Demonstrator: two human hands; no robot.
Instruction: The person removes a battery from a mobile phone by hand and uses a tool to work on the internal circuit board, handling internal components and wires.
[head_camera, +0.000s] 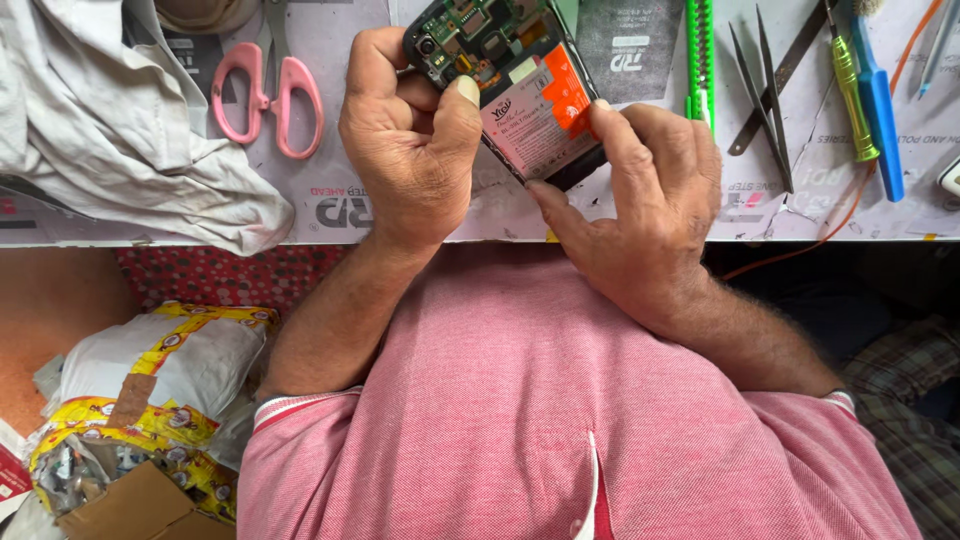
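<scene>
Nearest to the camera is the person's pink short-sleeved shirt, and low on the left sits a white plastic sack with yellow tape on top of a brown cardboard box. A little farther out, both hands are over the front edge of the white printed bench. The left hand has its grip closed around the top end of an opened black phone with its back cover off, with the thumb pressed flat on the upper part. The right hand holds the lower end, with its grip narrow and the fingertips pressed on the flat pink and orange battery that sits in the middle of the phone. The phone is held up just above the bench, tilted, between the two hands. The back is already off and the green circuit board shows, so the opening part looks done. The battery seems to lie in its place, but whether it is being pushed in or lifted out cannot be told, and no back cover can be seen nearby. Farther away on the bench lie a crumpled white cloth at the left, pink-handled scissors beside it, a green-handled knife, dark metal tweezers, and a blue-handled tool at the right.
</scene>
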